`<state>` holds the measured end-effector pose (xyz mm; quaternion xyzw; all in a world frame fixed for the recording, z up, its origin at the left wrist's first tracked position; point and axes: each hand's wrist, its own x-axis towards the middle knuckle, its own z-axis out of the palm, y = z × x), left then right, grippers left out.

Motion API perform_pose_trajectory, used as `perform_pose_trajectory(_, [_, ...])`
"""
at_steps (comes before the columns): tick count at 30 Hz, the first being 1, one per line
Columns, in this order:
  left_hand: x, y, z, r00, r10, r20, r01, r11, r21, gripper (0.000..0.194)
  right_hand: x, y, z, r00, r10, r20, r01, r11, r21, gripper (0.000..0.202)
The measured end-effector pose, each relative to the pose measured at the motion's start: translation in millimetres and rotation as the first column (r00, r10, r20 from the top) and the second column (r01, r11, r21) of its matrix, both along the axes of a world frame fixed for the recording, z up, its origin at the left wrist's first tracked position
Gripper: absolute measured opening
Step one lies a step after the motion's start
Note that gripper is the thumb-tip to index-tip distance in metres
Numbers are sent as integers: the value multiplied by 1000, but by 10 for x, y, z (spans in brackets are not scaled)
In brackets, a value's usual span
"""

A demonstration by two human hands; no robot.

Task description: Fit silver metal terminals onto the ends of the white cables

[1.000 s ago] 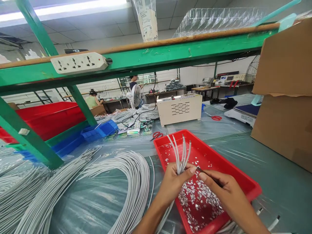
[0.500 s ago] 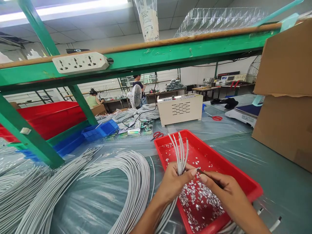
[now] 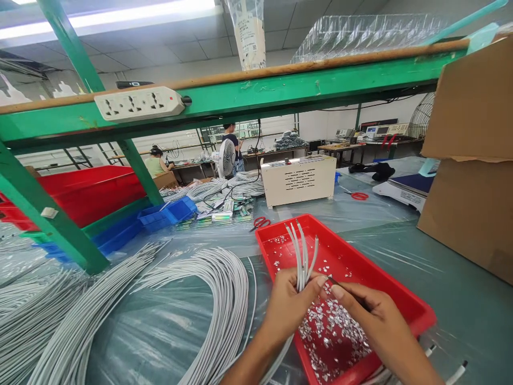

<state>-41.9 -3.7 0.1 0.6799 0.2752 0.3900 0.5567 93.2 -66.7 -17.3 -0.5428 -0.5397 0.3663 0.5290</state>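
Note:
Several light grey cables [image 3: 300, 256] stand up out of my left hand [image 3: 289, 302], which is closed around them over the left side of a red tray [image 3: 401, 291]. Close beside it, my right hand [image 3: 371, 313] is pinched on a small dark thing, too hidden to name, near the left thumb. Small silvery scraps [image 3: 334, 326] lie in the tray below both hands. More cable ends with dark tips [image 3: 460, 369] stick out past the tray's near right edge.
Bundles of grey cable [image 3: 224, 299] lie on the left. Red-handled scissors [image 3: 261, 222], a beige box-shaped machine [image 3: 298, 182] and a blue bin [image 3: 168, 211] stand beyond the tray. Cardboard boxes [image 3: 468, 214] are at the right. A green shelf beam [image 3: 280, 88] crosses above. Two people are farther back.
Fewer cable ends stand up from my left hand, and they spread differently. The whole view has shifted slightly. Both hands keep nearly the same pose.

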Motion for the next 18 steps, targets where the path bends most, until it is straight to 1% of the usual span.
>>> perform_pose_trajectory(4, [-42,59,8,990,-133,-39,130,990,-63,30,12,-8,16,1000,6,9,-6,1000,4,30])
perform_pose_trajectory(5, [-45,68,8,989,-146,-39,143,987,-70,30,14,-11,19,1000,11,8,-12,1000,7,29])
perform_pose_trajectory(7, [-39,76,0,991,-131,-26,128,989,-77,27,17,-14,19,1000,27,5,-27,1000,15,28])
perform_pose_trajectory(11, [8,40,-34,1000,0,-7,-1,998,-67,18,17,1,7,999,31,3,-32,999,8,28])
perform_pose_trajectory(14, [27,-41,-53,994,111,-11,-111,994,-13,13,5,11,11,999,33,-7,-33,999,11,28])
perform_pose_trajectory(16, [25,-98,-61,979,202,-31,-199,976,91,13,-4,9,17,999,29,-18,-28,999,14,27])
perform_pose_trajectory(18, [20,-138,-68,955,291,-65,-270,937,223,16,-9,5,12,1000,10,-29,-10,1000,17,26])
